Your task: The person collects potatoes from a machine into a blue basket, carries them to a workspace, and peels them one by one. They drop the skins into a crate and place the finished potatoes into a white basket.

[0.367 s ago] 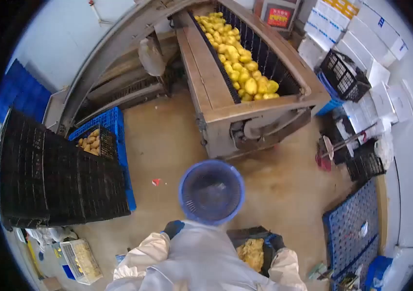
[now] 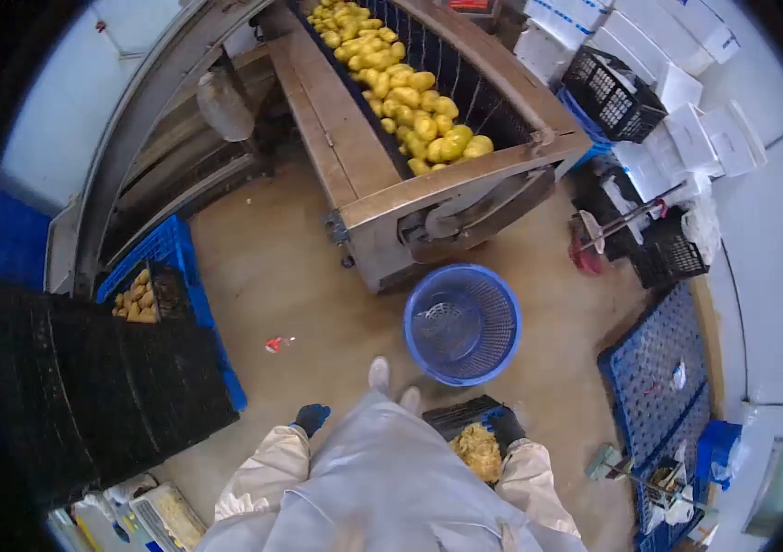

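My right hand (image 2: 507,428), in a dark glove, grips the edge of a black crate (image 2: 458,414) beside my right leg. A pale yellow, lumpy heap (image 2: 478,451) lies in the crate; what it is made of I cannot make out. My left hand (image 2: 311,419), gloved in dark blue, hangs low at my left side, apart from any object; its fingers are too small to read. Ahead of my feet stands a round blue plastic basket (image 2: 498,342) on the floor, with nothing visible inside.
A metal machine (image 2: 479,184) full of yellow potatoes (image 2: 410,101) stands ahead. To the left, black crates (image 2: 125,368) rise beside a blue pallet (image 2: 180,248) and a crate of brown potatoes (image 2: 137,299). Blue pallets (image 2: 663,368) and white foam boxes (image 2: 658,152) line the right.
My view has shifted, and the basket now appears farther right, with my shoes showing to its left. My right hand still has the black crate.
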`<action>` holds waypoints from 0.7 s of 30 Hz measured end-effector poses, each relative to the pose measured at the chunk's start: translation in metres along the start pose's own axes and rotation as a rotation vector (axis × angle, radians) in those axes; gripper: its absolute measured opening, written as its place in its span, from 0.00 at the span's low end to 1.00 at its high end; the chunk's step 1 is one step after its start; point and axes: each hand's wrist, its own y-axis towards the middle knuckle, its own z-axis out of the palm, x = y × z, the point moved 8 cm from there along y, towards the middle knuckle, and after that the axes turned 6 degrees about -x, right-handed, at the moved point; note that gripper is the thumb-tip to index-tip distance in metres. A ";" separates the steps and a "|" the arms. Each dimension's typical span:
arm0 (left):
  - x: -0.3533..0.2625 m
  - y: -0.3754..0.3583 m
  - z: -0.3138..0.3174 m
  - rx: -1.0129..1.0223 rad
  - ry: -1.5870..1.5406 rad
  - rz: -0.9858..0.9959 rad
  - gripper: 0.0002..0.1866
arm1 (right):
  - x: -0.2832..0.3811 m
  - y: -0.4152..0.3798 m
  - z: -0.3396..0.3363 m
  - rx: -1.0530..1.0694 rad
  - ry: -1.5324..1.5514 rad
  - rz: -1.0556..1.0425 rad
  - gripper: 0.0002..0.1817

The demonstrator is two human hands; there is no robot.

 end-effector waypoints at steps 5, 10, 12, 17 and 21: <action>0.012 0.051 -0.042 -0.174 -0.169 0.120 0.09 | -0.049 0.012 -0.002 -0.106 0.092 0.155 0.07; 0.011 0.084 -0.065 -0.108 -0.398 -0.047 0.11 | -0.042 0.010 -0.012 -0.231 0.072 0.221 0.09; 0.001 0.094 -0.070 -0.188 -0.280 0.231 0.11 | 0.005 0.011 -0.022 -0.270 -0.142 0.181 0.10; -0.048 0.110 -0.073 -0.088 0.031 0.158 0.05 | 0.007 -0.001 -0.024 -0.136 0.571 0.486 0.12; -0.079 0.108 -0.060 -0.149 -0.098 0.067 0.05 | 0.106 0.028 -0.079 -0.176 -0.168 -0.226 0.09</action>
